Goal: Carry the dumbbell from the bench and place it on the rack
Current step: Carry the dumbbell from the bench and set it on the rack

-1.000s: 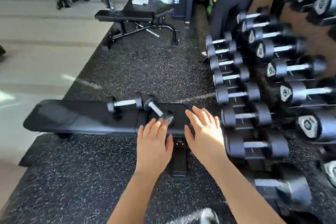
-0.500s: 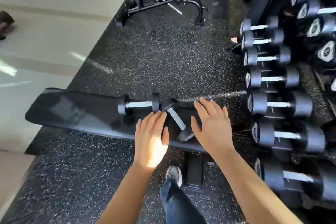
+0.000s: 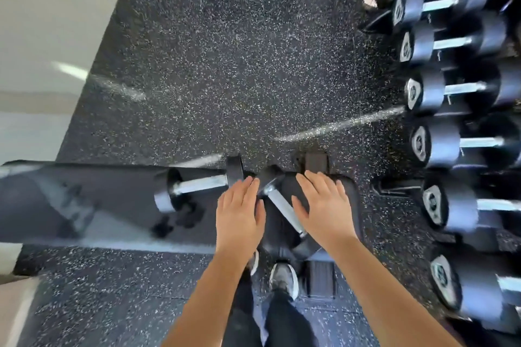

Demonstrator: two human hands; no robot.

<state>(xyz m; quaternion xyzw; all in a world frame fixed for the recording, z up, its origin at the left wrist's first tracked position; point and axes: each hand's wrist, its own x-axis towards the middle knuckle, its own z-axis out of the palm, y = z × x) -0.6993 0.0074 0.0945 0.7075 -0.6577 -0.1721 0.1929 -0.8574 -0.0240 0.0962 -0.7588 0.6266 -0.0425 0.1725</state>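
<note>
Dumbbell (image 3: pixel 284 210) for this job lies on the right end of the bench (image 3: pixel 84 200), its steel handle running diagonally from the far left down toward me, one black head near my feet and the other up by the far edge of the pad. Nearest to me I see my two forearms reaching forward and down, bare, roughly parallel, with a grey shoe (image 3: pixel 284 279) and dark trouser legs between them on the speckled floor (image 3: pixel 239 65). My left hand (image 3: pixel 239 214) is flat, palm down, fingers straight and together, hovering just left of the handle with its fingertips by the far head; it grips nothing. My right hand (image 3: pixel 324 205) is likewise spread open, palm down, fingers a little fanned, just right of the handle, its thumb beside the bar but not wrapped round it. I cannot tell whether either palm touches the pad. Just beyond my left fingertips a second dumbbell (image 3: pixel 197 186) lies along the bench. Off to my right, the rack (image 3: pixel 456 110) holds a row of heavier dumbbells running away from me.
</note>
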